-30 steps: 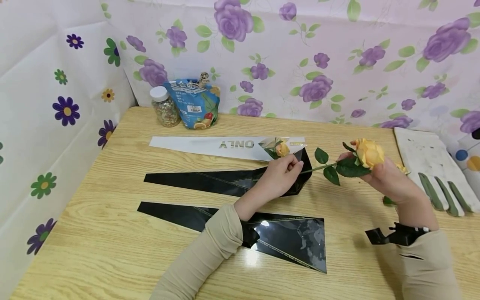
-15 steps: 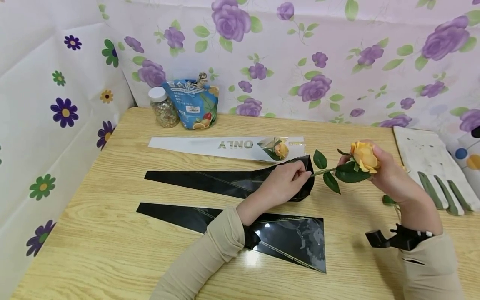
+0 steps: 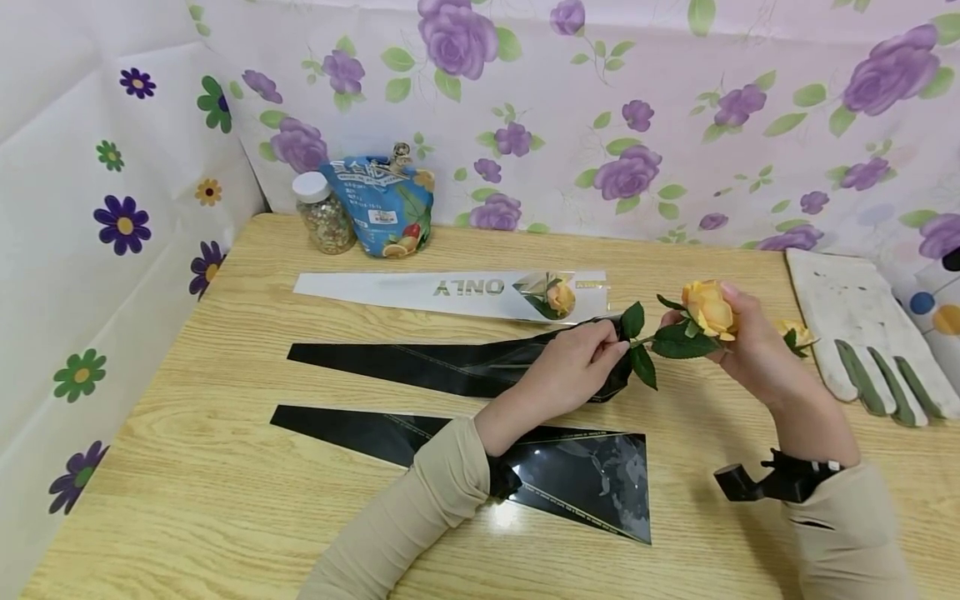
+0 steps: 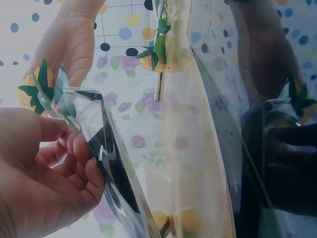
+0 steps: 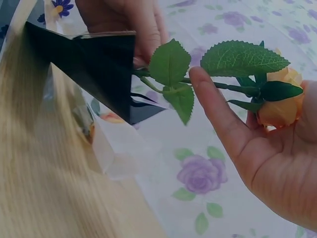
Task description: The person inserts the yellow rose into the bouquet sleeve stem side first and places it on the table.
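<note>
A yellow artificial rose (image 3: 707,308) is in my right hand (image 3: 768,358), which holds it just below the bloom. Its stem runs left into the mouth of a black flower sleeve (image 3: 420,362), and two lower leaves (image 5: 170,62) sit right at the opening. My left hand (image 3: 570,367) pinches the sleeve's rim; the left wrist view shows thumb and fingertips (image 4: 74,141) together there beside the stem. Whether they also grip the stem I cannot tell. The sleeve's narrow end lies flat on the table, pointing left.
Nearer me lies a second black sleeve (image 3: 585,475), flat, partly under the left forearm. Farther back is a white sleeve (image 3: 375,287) with a rose inside. Another yellow rose (image 3: 795,335) and gloves (image 3: 840,308) lie right. A jar (image 3: 327,223) and blue pouch (image 3: 386,208) stand back left.
My right hand has moved left with the rose, so more stem is inside the sleeve and the lower leaves have reached its mouth. The left hand stays at the rim, shifted slightly right.
</note>
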A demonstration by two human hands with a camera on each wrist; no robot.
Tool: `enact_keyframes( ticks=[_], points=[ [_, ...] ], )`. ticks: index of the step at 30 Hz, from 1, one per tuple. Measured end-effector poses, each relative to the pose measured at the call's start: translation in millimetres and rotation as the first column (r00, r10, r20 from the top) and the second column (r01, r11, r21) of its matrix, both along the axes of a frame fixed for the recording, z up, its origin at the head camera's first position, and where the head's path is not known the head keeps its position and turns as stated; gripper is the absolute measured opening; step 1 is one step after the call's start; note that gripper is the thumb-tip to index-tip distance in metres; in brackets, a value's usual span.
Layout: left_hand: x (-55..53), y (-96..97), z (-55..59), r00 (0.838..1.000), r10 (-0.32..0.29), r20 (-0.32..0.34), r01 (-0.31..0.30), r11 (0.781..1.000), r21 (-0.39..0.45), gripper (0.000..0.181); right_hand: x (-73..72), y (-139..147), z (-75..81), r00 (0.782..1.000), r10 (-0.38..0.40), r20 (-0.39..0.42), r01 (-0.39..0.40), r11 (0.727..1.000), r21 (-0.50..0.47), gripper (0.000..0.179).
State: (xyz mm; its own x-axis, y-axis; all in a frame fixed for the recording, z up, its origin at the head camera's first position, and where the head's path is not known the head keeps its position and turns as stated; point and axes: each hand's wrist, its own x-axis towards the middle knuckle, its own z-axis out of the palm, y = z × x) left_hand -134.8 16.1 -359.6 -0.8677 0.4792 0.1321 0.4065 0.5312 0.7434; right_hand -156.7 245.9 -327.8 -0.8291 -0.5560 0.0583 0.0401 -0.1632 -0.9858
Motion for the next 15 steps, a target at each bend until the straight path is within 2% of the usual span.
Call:
enact_keyframes(
  ticks=[3,10,15],
  points=[
    [0.6,0.3,0.1,1.000,-0.004,0.006,0.004,1.000,0.008,0.023,-0.7,-3.0,-3.6,1.000,0.010,0.027,-0.010,1.000,-0.021,0.038],
    [0.9,0.5,-0.1,1.000,-0.016,-0.011,0.016,1.000,0.023,0.026,-0.9,-9.6,-12.4,0.999,0.003,0.032,-0.006,0.997,0.081,0.039],
    [0.2,0.5,-0.3,1.000,-0.021,-0.018,0.022,1.000,0.022,0.024,-1.1,-12.9,-16.2,0.998,-0.006,0.059,0.001,0.996,0.084,0.038]
  ],
)
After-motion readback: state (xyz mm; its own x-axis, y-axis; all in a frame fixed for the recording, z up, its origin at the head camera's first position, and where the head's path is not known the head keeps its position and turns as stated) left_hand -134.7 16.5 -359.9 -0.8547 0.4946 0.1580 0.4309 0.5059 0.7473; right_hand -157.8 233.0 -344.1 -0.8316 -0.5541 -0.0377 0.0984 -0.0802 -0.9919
